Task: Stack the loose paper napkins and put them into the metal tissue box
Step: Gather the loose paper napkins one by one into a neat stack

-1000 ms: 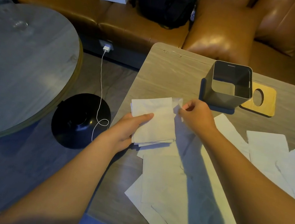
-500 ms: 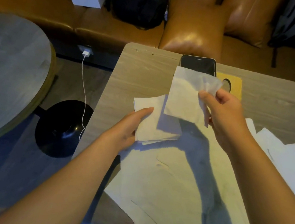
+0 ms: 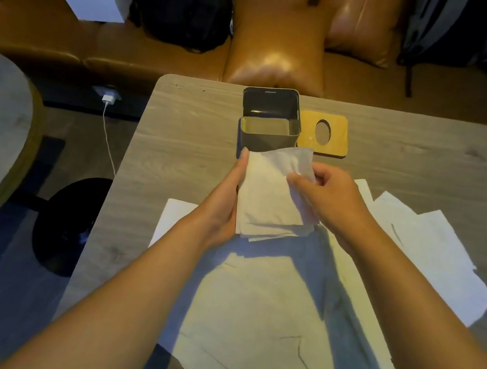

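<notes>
Head view: left hand (image 3: pixel 220 209) cradles the napkin stack (image 3: pixel 271 197) from its side; right hand (image 3: pixel 327 199) pinches the top napkin; metal tissue box (image 3: pixel 269 139) stands open just beyond; loose napkins (image 3: pixel 265 312) litter the table (image 3: pixel 185 145)

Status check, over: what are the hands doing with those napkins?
Left hand and right hand hold napkin stack. Metal tissue box open, empty. Loose napkins remain. Nothing blocking.
</notes>
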